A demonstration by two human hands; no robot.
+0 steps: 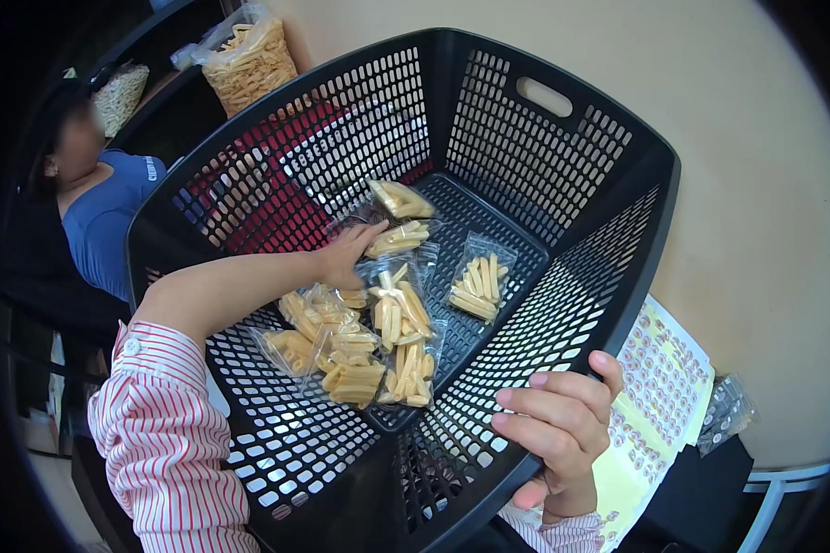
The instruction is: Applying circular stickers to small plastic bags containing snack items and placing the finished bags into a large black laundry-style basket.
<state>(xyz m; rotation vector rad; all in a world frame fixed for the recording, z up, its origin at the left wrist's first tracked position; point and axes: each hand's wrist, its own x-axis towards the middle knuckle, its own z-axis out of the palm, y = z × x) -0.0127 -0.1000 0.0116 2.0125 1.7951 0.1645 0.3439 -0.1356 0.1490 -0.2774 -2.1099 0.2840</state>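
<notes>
A large black plastic basket [655, 184] with slotted walls is tilted in front of me. My right hand [567, 424] grips its near right rim, fingers over the edge and thumb below. Inside the basket, my left hand [346, 258] has its fingers at the edge of a clear bag of pale yellow snack sticks [399, 238]; some fingertips are hidden. Just beyond lies a similar bag [401, 198]. Several more bags [332, 341] are heaped toward me, left of two overlapping bags [404, 309]. One bag [478, 281] lies apart to the right on the basket floor.
A person in a blue top [106, 221] is at the far left. Behind the basket stands a big clear sack of snack sticks [249, 69]; a sack of white pieces [120, 100] is farther left. Sticker sheets [659, 378] and a small clear packet [727, 413] lie at right.
</notes>
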